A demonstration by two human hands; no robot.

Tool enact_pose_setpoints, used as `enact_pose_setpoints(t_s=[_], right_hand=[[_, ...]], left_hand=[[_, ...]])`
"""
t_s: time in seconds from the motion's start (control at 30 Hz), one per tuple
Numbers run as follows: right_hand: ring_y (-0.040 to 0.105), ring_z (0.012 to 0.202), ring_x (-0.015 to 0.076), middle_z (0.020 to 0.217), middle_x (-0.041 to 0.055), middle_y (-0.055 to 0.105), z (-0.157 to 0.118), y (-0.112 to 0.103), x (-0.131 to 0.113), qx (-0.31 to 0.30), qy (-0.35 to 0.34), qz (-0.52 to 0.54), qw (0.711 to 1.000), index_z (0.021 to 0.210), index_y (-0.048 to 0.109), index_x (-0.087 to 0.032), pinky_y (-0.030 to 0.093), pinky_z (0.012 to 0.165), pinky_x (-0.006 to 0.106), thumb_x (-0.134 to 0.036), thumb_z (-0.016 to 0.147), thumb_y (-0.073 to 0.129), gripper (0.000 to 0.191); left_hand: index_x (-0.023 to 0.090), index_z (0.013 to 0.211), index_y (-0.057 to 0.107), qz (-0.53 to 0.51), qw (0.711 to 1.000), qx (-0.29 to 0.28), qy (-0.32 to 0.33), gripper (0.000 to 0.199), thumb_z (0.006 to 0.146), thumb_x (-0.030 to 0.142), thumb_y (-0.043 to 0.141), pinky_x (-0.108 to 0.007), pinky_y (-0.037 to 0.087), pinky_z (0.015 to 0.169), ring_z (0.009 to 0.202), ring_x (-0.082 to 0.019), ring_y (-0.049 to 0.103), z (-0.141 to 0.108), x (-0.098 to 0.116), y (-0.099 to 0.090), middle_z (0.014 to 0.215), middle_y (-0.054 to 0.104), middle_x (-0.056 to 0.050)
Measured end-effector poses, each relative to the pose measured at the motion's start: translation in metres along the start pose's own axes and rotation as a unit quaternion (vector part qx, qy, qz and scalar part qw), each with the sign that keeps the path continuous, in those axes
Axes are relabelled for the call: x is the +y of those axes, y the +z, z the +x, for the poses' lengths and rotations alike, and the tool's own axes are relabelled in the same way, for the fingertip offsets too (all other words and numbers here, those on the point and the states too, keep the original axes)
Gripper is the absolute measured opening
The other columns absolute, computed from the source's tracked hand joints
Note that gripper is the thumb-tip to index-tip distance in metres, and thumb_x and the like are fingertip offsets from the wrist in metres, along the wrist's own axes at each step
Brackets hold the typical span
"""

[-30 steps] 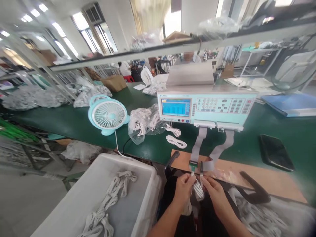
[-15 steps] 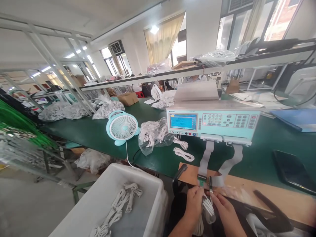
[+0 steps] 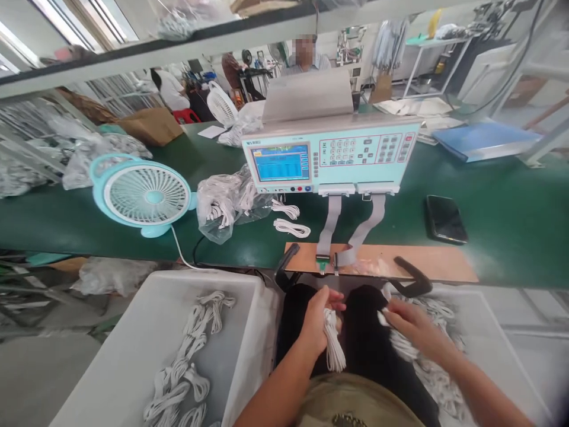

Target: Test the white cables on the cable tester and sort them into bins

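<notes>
A looped bundle of white cable point(image 3: 334, 347) hangs from my left hand point(image 3: 320, 317), whose fingers curl around its upper part over my lap. My right hand point(image 3: 411, 325) pinches a white cable end point(image 3: 382, 318) at the near side of the right bin; the rest of that cable is partly hidden. In front of both hands, a green connector board point(image 3: 323, 262) and a second dark connector point(image 3: 336, 262) sit at the wooden board's edge, each on a grey ribbon cable point(image 3: 329, 222). Those ribbons run to the tester point(image 3: 331, 154) with its lit blue screen.
White bins stand on the left point(image 3: 133, 332) and right point(image 3: 493, 332), both with cable bundles. Black clamps point(image 3: 287, 264) grip the wooden board point(image 3: 440, 264). A turquoise fan point(image 3: 146, 193), bagged cables point(image 3: 222, 204) and a phone point(image 3: 446, 219) rest on the green table. People sit farther back.
Both hands have left the connectors and come back toward my body, the left with the cable bundle. My right hand has moved right to the bin. The view has tilted down.
</notes>
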State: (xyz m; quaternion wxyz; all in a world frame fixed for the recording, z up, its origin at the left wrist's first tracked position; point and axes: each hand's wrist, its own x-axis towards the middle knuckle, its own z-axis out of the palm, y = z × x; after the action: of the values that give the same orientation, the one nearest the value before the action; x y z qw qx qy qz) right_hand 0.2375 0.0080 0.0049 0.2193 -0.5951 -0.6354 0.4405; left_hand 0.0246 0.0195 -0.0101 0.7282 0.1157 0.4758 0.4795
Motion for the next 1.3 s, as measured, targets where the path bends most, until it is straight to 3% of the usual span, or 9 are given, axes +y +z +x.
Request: enact_pose_setpoints(t_s=[0.13,0.23,0.4,0.53,0.67,0.77,0.9,1.1,1.3], right_hand=[[0.053,0.061,0.0205,0.075,0.0056,0.056,-0.030,-0.015,0.029,0.098,-0.029,-0.244,0.964,0.076,0.059,-0.021,0.036,0.053,0.030,-0.041,0.080,0.051,0.022],[0.056,0.072,0.0185,0.086,0.0053,0.057,-0.032,0.020,0.008,0.040,-0.107,-0.165,0.980,0.097,0.058,-0.022,0.042,0.065,0.029,-0.032,0.091,0.041,0.020],[0.054,0.071,0.0176,0.080,0.0048,0.054,-0.014,0.062,-0.029,0.036,-0.160,-0.070,0.984,0.084,0.055,-0.019,0.042,0.064,0.028,-0.022,0.089,0.039,0.017],[0.050,0.060,0.0150,0.068,0.0004,0.052,-0.002,0.064,-0.029,0.052,-0.160,-0.013,0.986,0.077,0.051,-0.019,0.038,0.056,0.025,-0.021,0.086,0.041,0.014],[0.049,0.058,0.0136,0.065,-0.0021,0.052,0.016,0.068,-0.032,0.098,-0.157,0.061,0.981,0.076,0.050,-0.020,0.038,0.056,0.023,-0.027,0.088,0.042,0.016],[0.051,0.061,0.0141,0.067,-0.0016,0.055,0.030,0.073,-0.038,0.139,-0.148,0.081,0.976,0.078,0.052,-0.020,0.040,0.059,0.023,-0.031,0.088,0.043,0.017],[0.049,0.060,0.0143,0.065,-0.0013,0.054,0.045,0.079,-0.041,0.141,-0.133,0.100,0.976,0.077,0.054,-0.020,0.040,0.058,0.023,-0.035,0.087,0.045,0.020],[0.049,0.060,0.0149,0.066,-0.0001,0.055,0.058,0.083,-0.037,0.129,-0.103,0.166,0.972,0.075,0.058,-0.018,0.041,0.058,0.024,-0.039,0.084,0.051,0.023],[0.049,0.061,0.0154,0.066,0.0000,0.056,0.063,0.081,-0.037,0.118,-0.078,0.243,0.960,0.075,0.059,-0.017,0.040,0.058,0.025,-0.043,0.080,0.058,0.026]], left_hand=[[0.013,0.066,0.055,-0.060,0.997,0.020,-0.042,0.030,0.069,0.041,0.066,-0.018,0.031,0.038,0.054,-0.012,0.053,0.000,-0.006,0.001,0.068,0.057,-0.003],[0.014,0.070,0.056,-0.011,1.000,-0.016,-0.018,0.027,0.071,0.040,0.065,-0.019,0.033,0.041,0.054,-0.011,0.051,-0.004,-0.013,0.013,0.067,0.055,-0.002],[0.017,0.086,0.057,0.121,0.989,-0.081,0.039,0.015,0.072,0.022,0.058,-0.021,0.041,0.064,0.074,-0.012,0.053,-0.022,-0.008,0.021,0.079,0.055,-0.002],[0.021,0.102,0.054,0.240,0.952,-0.142,0.128,0.049,0.055,0.004,0.055,-0.026,0.041,0.080,0.097,-0.018,0.050,-0.035,0.004,0.012,0.100,0.051,-0.004],[0.020,0.091,0.057,0.373,0.882,-0.065,0.281,0.035,0.060,0.004,0.055,-0.028,0.040,0.083,0.091,-0.017,0.051,-0.035,0.012,0.006,0.096,0.051,-0.003],[0.019,0.084,0.060,0.413,0.862,-0.018,0.292,0.019,0.066,0.011,0.057,-0.026,0.041,0.072,0.078,-0.015,0.052,-0.024,0.019,0.004,0.083,0.053,-0.001],[0.015,0.068,0.061,0.391,0.892,-0.037,0.223,0.004,0.066,0.018,0.062,-0.022,0.038,0.061,0.065,-0.011,0.049,-0.002,0.031,-0.002,0.070,0.052,0.001],[0.014,0.068,0.056,0.197,0.979,-0.047,0.001,0.025,0.065,0.035,0.070,-0.021,0.041,0.046,0.051,-0.010,0.049,0.014,0.033,-0.011,0.058,0.052,0.002],[0.012,0.073,0.061,0.113,0.992,-0.044,0.030,0.032,0.063,0.041,0.073,-0.020,0.044,0.041,0.051,-0.011,0.052,0.015,0.020,-0.014,0.061,0.055,0.000]])
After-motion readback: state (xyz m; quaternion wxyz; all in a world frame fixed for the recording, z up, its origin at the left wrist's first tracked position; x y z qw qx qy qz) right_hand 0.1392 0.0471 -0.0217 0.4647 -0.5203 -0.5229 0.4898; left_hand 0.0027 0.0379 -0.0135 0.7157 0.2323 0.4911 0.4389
